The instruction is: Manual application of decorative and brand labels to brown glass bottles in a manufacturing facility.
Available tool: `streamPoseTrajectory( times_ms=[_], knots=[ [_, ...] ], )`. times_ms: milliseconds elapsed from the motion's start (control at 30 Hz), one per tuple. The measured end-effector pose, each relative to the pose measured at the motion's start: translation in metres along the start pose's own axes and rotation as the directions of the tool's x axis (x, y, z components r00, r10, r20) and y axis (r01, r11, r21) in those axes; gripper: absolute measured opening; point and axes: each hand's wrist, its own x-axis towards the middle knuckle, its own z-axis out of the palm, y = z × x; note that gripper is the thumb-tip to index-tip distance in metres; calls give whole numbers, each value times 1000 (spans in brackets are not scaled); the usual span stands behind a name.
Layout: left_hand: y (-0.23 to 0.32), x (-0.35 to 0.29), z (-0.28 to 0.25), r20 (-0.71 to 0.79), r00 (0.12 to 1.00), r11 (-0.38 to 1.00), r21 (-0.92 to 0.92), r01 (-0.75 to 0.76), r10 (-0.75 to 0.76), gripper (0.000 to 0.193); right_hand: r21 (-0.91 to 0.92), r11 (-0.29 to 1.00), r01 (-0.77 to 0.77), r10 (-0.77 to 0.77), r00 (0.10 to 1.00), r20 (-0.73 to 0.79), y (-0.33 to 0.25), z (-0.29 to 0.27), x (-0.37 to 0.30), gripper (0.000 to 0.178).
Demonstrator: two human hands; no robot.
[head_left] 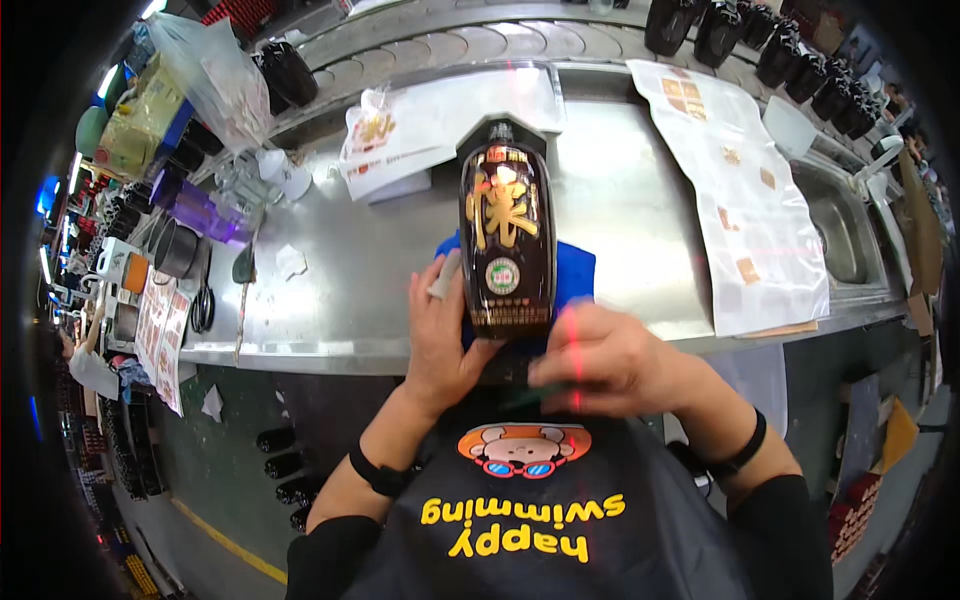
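Observation:
A dark, glossy bottle [507,245] lies on its back, its base toward me and its neck pointing away. It bears large gold characters and a round white-and-green sticker. The neck end rests in a dark grey angled support [553,137]. Blue cloth [577,273] shows beneath the bottle. My left hand [440,325] grips the lower left side, its thumb by the base, with a small greyish-white piece [445,275] at its fingers. Close to the base's right corner is my right hand [605,360], curled and smeared by motion; a dark green streak shows under its fingers.
Transfer sheets [735,200] lie on the steel worktop [330,290] at right, beside a sink [845,235]. More printed paper [400,140] lies behind. A purple bottle [205,210] and black scissors [203,305] are at left. Dark bottles [720,35] line the conveyor [450,45] beyond.

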Motion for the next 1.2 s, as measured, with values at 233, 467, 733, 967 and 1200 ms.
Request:
streamPoseTrajectory(
  times_ms=[233, 467, 733, 967, 1200],
  knots=[
    [8, 2, -3, 0, 1000, 999, -30, -24, 24, 83, 459, 793, -400, 606, 587, -536, 52, 10, 18, 27],
    [0, 4, -2, 34, 999, 1000, -15, -22, 23, 82, 393, 851, -349, 525, 567, -635, 53, 19, 27, 20],
    [-1, 26, -25, -63, 988, 978, -145, -152, 144, 86, 789, 608, -92, 743, 418, -523, 51, 20, 8, 19],
    [3, 82, -51, 233, 855, 854, 140, -501, 463, 63, 809, 579, -103, 764, 416, -493, 57, 28, 3, 21],
    [13, 111, -54, 367, 760, 767, 164, -621, 536, 57, 779, 611, -143, 750, 421, -511, 56, 27, 6, 20]
  ],
)
